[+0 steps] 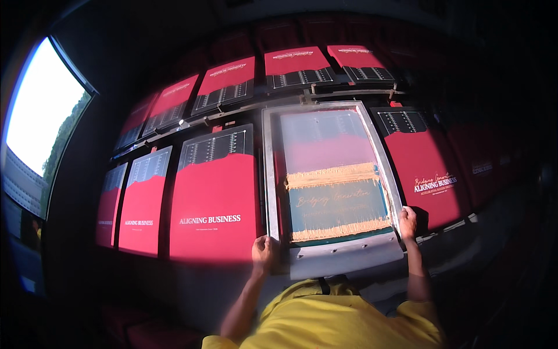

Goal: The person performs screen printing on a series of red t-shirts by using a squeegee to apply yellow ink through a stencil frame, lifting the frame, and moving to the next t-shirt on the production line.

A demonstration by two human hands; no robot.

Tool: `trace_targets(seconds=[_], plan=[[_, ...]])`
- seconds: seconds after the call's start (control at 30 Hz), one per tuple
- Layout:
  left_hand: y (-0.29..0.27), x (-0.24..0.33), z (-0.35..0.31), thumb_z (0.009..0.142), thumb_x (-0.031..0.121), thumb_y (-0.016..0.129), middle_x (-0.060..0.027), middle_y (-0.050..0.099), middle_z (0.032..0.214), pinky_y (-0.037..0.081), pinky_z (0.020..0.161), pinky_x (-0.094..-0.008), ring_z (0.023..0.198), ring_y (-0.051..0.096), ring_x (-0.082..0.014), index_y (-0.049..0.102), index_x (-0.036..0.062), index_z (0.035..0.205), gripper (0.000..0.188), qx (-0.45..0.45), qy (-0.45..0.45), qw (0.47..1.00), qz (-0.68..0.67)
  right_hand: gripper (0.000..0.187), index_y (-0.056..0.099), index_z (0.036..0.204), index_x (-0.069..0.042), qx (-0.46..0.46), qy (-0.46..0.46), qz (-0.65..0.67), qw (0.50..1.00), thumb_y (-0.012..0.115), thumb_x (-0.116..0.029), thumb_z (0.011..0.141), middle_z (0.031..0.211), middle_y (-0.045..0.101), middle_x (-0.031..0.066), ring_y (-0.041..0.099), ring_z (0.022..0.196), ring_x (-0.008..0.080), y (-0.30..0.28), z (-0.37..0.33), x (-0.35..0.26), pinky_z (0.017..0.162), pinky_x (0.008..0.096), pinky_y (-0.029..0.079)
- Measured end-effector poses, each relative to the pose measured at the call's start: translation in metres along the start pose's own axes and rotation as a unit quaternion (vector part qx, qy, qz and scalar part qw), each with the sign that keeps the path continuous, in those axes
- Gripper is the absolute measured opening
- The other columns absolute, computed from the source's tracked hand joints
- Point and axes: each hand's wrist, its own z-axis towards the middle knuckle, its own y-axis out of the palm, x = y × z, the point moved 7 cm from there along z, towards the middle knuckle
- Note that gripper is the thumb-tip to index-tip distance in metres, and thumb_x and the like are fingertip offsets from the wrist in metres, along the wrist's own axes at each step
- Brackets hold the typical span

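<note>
In front of me a silk screen frame [269, 151] lies over one of the printing stations. Its mesh is pale and see-through at the far part, with a red and dark printed panel showing beneath. Two bands of thick golden ink [332, 175] cross the mesh, one above and one below a blue-green stencil area [325, 203] with lettering. My left hand [263, 252] is closed on the near left corner of the frame. The near right side is gripped by my right hand [408, 221]. Along the near edge runs a pale grey strip [347, 259] with several small fasteners.
Red and black printed panels [214, 198] lie in a near row on both sides of the frame. Another row of panels [299, 61] stands beyond a metal rail [203, 120]. A bright window [43, 104] is at the far left. Deep shade covers the right.
</note>
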Motion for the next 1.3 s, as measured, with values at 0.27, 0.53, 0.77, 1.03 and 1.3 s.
trace_targets(seconds=[0.27, 0.53, 0.77, 1.03, 1.3], plan=[[-0.054, -0.013, -0.002, 0.101, 0.013, 0.055, -0.0064, 0.059, 0.088, 0.046, 0.078, -0.0279, 0.084, 0.057, -0.0124, 0.061, -0.0048, 0.102, 0.019, 0.05, -0.022, 0.994, -0.091, 0.029, 0.065, 0.114, 0.007, -0.005, -0.041, 0.163, 0.986, 0.055, -0.015, 0.098, 0.109, 0.068, 0.0159, 0.064, 0.101, 0.0214, 0.008, -0.018, 0.001, 0.092, 0.0329, 0.049], [-0.213, -0.04, 0.015, 0.1, 0.013, 0.055, -0.0024, 0.058, 0.085, 0.044, 0.074, -0.0265, 0.083, 0.054, -0.0099, 0.064, -0.0064, 0.102, 0.021, 0.081, -0.009, 0.996, -0.034, 0.028, 0.062, 0.116, 0.011, -0.022, -0.096, 0.243, 0.965, 0.055, -0.009, 0.097, 0.106, 0.068, 0.0149, 0.063, 0.096, 0.0178, 0.086, -0.126, -0.099, 0.088, 0.03, 0.05], [-0.343, -0.11, 0.038, 0.099, 0.018, 0.056, -0.0018, 0.058, 0.083, 0.043, 0.071, -0.0264, 0.079, 0.053, -0.0093, 0.064, -0.0061, 0.101, 0.025, 0.082, -0.005, 0.996, 0.035, 0.028, 0.064, 0.111, 0.011, -0.039, -0.112, 0.174, 0.978, 0.055, -0.009, 0.094, 0.098, 0.07, 0.0194, 0.066, 0.093, 0.0235, 0.155, -0.225, -0.202, 0.086, 0.0337, 0.051], [-0.418, -0.167, 0.074, 0.096, 0.018, 0.059, -0.0158, 0.068, 0.094, 0.05, 0.082, -0.033, 0.09, 0.066, -0.0226, 0.067, -0.0073, 0.101, 0.027, 0.109, -0.038, 0.992, 0.045, 0.024, 0.065, 0.109, 0.009, -0.048, -0.103, 0.188, 0.975, 0.055, -0.006, 0.093, 0.099, 0.07, 0.0204, 0.067, 0.095, 0.026, 0.225, -0.267, -0.25, 0.087, 0.0344, 0.051], [-0.444, -0.179, 0.119, 0.096, 0.021, 0.06, -0.0185, 0.07, 0.094, 0.051, 0.083, -0.0352, 0.091, 0.068, -0.0249, 0.067, -0.0072, 0.104, 0.029, 0.112, -0.014, 0.991, 0.075, 0.022, 0.066, 0.105, 0.008, 0.032, -0.124, 0.11, 0.986, 0.055, -0.006, 0.093, 0.093, 0.071, 0.015, 0.066, 0.088, 0.0215, 0.255, -0.261, -0.269, 0.084, 0.0338, 0.051]])
